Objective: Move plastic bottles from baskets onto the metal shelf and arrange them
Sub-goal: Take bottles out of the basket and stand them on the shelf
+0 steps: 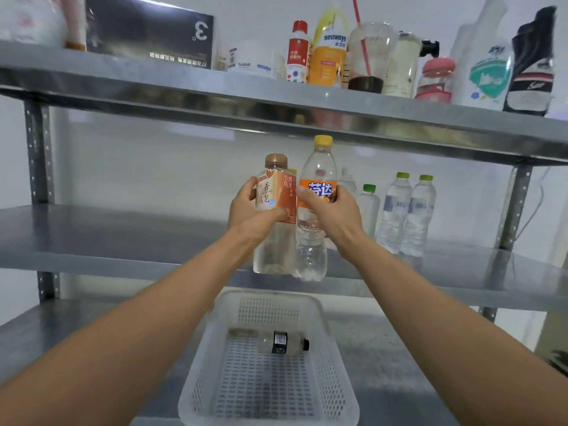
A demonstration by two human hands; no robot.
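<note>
My left hand point(250, 212) grips a square tea bottle point(274, 241) with a brown cap and an orange and cream label. Right beside it, my right hand point(333, 215) grips a clear bottle with a yellow cap point(316, 179) and an orange label. Both bottles are upright, side by side, in front of the middle metal shelf point(123, 238). Below them a white plastic basket point(319, 392) stands on the lower shelf, and one small bottle with a black cap point(276, 342) lies on its side inside. Several clear bottles with green caps point(405, 210) stand at the right of the middle shelf.
The top shelf point(215, 87) carries a black box point(147, 29), several bottles, a cup with a red straw point(368, 56) and a shoe point(531, 63). Grey uprights point(38, 152) frame the shelves. The left part of the middle shelf has bare metal.
</note>
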